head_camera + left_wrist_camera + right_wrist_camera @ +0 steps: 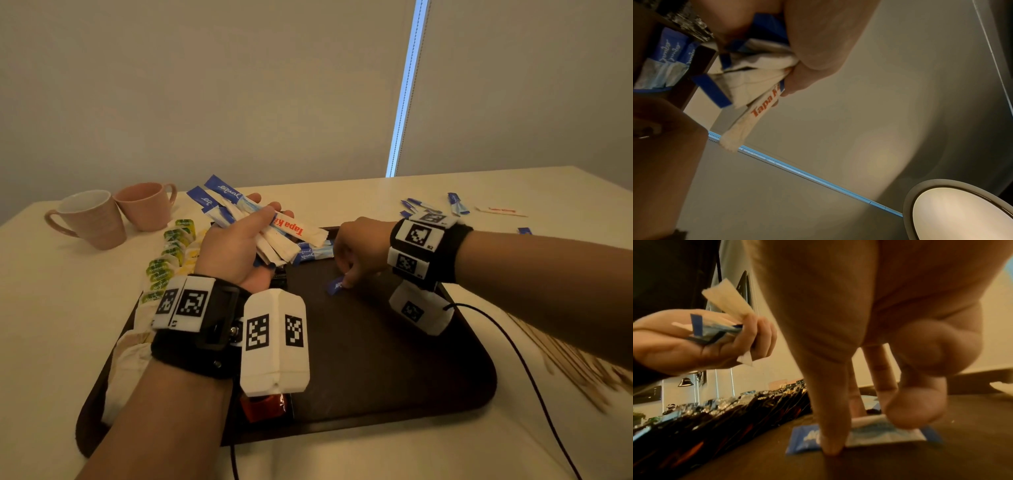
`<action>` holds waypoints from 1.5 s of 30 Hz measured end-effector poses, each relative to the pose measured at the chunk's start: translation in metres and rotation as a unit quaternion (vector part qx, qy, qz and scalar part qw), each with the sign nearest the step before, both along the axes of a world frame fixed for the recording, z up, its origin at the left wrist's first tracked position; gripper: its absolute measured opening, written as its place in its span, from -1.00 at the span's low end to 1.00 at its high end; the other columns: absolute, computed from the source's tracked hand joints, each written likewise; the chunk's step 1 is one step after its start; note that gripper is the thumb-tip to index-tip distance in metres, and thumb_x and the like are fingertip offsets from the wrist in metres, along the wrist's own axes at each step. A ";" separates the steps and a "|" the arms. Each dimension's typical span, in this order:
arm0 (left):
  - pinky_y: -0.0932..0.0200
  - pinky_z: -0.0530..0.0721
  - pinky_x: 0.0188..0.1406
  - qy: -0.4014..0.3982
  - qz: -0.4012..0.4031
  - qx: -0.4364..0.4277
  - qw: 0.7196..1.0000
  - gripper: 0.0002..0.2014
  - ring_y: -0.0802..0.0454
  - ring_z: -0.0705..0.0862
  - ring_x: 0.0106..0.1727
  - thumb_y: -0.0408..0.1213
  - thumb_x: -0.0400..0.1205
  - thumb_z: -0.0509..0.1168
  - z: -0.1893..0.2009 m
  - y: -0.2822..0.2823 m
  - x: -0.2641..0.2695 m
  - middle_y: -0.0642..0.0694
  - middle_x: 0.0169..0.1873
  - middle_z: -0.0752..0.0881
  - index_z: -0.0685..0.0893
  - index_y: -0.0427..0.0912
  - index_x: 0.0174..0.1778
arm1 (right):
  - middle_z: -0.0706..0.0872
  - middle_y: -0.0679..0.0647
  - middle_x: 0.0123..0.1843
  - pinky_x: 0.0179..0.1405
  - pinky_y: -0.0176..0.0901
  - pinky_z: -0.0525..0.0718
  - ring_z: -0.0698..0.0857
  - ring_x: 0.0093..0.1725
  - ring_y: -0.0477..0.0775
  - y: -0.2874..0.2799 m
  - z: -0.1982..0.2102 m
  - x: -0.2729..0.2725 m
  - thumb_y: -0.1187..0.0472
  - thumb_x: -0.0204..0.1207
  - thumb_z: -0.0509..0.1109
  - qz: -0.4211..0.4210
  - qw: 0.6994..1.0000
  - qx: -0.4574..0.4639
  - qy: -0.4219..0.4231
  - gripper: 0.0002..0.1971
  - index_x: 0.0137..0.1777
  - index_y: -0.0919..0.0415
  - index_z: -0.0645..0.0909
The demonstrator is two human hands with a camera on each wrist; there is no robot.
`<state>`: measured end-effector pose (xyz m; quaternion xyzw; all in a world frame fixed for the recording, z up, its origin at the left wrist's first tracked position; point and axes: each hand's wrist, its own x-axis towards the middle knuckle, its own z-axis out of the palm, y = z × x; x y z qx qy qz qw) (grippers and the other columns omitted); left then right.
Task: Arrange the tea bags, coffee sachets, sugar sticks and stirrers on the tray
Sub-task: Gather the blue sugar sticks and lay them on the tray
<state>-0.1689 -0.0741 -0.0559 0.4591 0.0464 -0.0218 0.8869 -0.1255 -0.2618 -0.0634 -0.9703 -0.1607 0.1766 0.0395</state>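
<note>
Room sitting dim, warm yellow cast over everything. Round ceiling lamp (962, 212) glowing overhead, throwing soft halo across ceiling. Cool blue daylight leaking through gap between blinds (407, 89). Stirrers (579, 366) smearing into motion blur at head view's right edge. Right wrist view going soft and grainy, close fingers (830, 426) looming, out of focus.

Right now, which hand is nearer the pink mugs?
Left. The left hand, gripping a bundle of sugar sticks, is just right of the pink mugs; the right hand is farther right, over the tray.

Left hand (236, 246) raised palm-up, fingers curled; right hand (359, 250) lowered, fingertips pinching
</note>
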 end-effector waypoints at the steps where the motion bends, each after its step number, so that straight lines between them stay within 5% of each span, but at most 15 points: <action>1: 0.15 0.77 -0.40 -0.001 0.000 -0.001 1.000 -0.81 0.07 0.84 -0.21 -0.45 0.70 0.28 0.000 0.000 0.000 -0.08 -0.06 0.78 0.60 -0.07 0.12 | 0.75 -0.02 -0.16 -0.20 -0.16 0.76 0.78 -0.12 0.05 0.002 -0.002 0.001 0.03 0.40 0.64 0.000 1.000 0.012 -0.013 -0.80 -0.14 0.07 0.70; 3: 0.15 0.77 -0.40 -0.002 0.003 0.000 1.000 -0.81 0.07 0.84 -0.22 -0.45 0.69 0.29 0.000 0.001 0.001 -0.07 -0.08 0.79 0.61 -0.07 0.12 | 0.71 -0.09 -0.17 -0.06 -0.08 0.80 0.78 -0.07 0.06 0.003 -0.003 0.002 0.04 0.39 0.65 0.001 0.999 0.034 -0.027 -0.77 -0.07 0.11 0.73; 8: 0.14 0.77 -0.41 -0.003 0.004 -0.011 1.000 -0.82 0.06 0.84 -0.25 -0.46 0.69 0.28 -0.001 0.001 0.002 -0.08 -0.13 0.80 0.61 -0.09 0.09 | 0.71 -0.12 -0.19 -0.23 -0.38 0.57 0.73 -0.06 -0.04 0.007 0.001 0.005 0.23 0.45 0.61 0.036 0.999 0.030 -0.025 -0.90 -0.09 0.15 0.75; 13: 0.11 0.78 -0.38 -0.008 -0.002 -0.025 1.000 -0.82 0.03 0.84 -0.21 -0.48 0.70 0.27 -0.002 0.003 0.003 -0.10 -0.12 0.79 0.60 -0.10 0.09 | 0.72 0.10 0.21 -0.05 -0.27 0.47 0.64 0.12 0.03 0.023 -0.002 0.007 0.16 0.50 0.58 0.028 0.995 0.037 -0.088 -0.68 0.21 0.24 0.71; 19: 0.11 0.78 -0.41 -0.012 0.006 -0.027 1.000 -0.82 0.04 0.84 -0.27 -0.49 0.69 0.27 -0.002 0.002 0.004 -0.12 -0.13 0.77 0.58 -0.12 0.10 | 0.69 0.16 0.22 -0.07 -0.26 0.47 0.67 0.20 0.15 0.036 -0.004 0.017 0.12 0.48 0.59 0.022 0.991 0.037 -0.128 -0.54 0.29 0.30 0.58; 23: 0.13 0.77 -0.40 -0.013 0.002 -0.027 1.000 -0.82 0.03 0.83 -0.24 -0.49 0.69 0.27 -0.004 0.001 0.006 -0.12 -0.13 0.76 0.57 -0.11 0.08 | 0.75 0.08 0.11 -0.13 -0.25 0.58 0.72 -0.05 0.01 0.033 0.002 0.017 0.17 0.51 0.56 0.018 0.993 0.055 -0.105 -0.71 0.17 0.28 0.68; 26: 0.13 0.76 -0.42 -0.007 -0.001 -0.016 1.000 -0.81 0.03 0.83 -0.23 -0.47 0.69 0.28 -0.005 0.001 0.005 -0.10 -0.11 0.77 0.59 -0.08 0.08 | 0.83 0.10 -0.05 -0.38 -0.35 0.64 0.74 -0.38 -0.14 0.024 0.015 0.015 0.21 0.58 0.49 -0.022 0.986 0.152 -0.070 -0.84 0.07 0.27 0.77; 30: 0.07 0.76 -0.37 -0.002 0.004 0.004 1.000 -0.79 -0.01 0.81 -0.11 -0.45 0.68 0.31 -0.005 0.001 0.005 -0.10 -0.06 0.78 0.61 -0.05 0.11 | 0.86 0.19 -0.14 -0.38 -0.33 0.71 0.80 -0.31 -0.06 0.019 0.041 -0.006 0.10 0.68 0.37 -0.093 0.905 0.414 -0.008 -0.71 0.02 0.35 0.78; 32: 0.03 0.75 -0.33 -0.002 0.006 0.017 1.000 -0.79 -0.05 0.79 -0.03 -0.44 0.66 0.32 -0.006 0.001 0.004 -0.12 -0.02 0.77 0.62 -0.03 0.11 | 0.86 0.19 -0.16 -0.36 -0.27 0.74 0.82 -0.25 0.04 0.020 0.050 -0.017 0.05 0.65 0.38 -0.089 0.880 0.465 0.037 -0.68 -0.01 0.34 0.78; 38: -0.12 0.73 -0.12 -0.011 0.018 0.031 0.999 -0.78 -0.16 0.74 0.05 -0.44 0.62 0.36 -0.005 -0.003 0.000 -0.26 0.12 0.71 0.63 -0.05 0.08 | 0.86 0.13 -0.20 -0.36 -0.25 0.73 0.79 -0.27 0.06 0.023 0.051 -0.024 0.19 0.44 0.61 -0.029 0.916 0.400 -0.006 -0.87 -0.10 0.24 0.81; 41: 0.01 0.79 -0.28 0.003 0.006 0.010 1.000 -0.80 -0.12 0.76 -0.04 -0.45 0.65 0.33 -0.005 -0.003 0.000 -0.23 0.01 0.72 0.62 -0.08 0.11 | 0.86 0.08 -0.14 -0.21 -0.14 0.81 0.82 -0.12 0.13 0.016 0.054 -0.024 0.16 0.43 0.62 -0.035 0.923 0.383 -0.032 -0.89 -0.10 0.18 0.84; 45: 0.09 0.79 -0.37 0.014 -0.013 -0.043 0.999 -0.80 -0.05 0.72 -0.18 -0.50 0.67 0.29 -0.001 -0.004 -0.002 -0.20 -0.11 0.70 0.59 -0.10 0.08 | 0.85 0.04 -0.17 -0.39 -0.29 0.69 0.74 -0.31 -0.01 -0.010 0.054 -0.017 0.14 0.44 0.62 -0.120 0.922 0.365 -0.043 -0.86 -0.08 0.19 0.83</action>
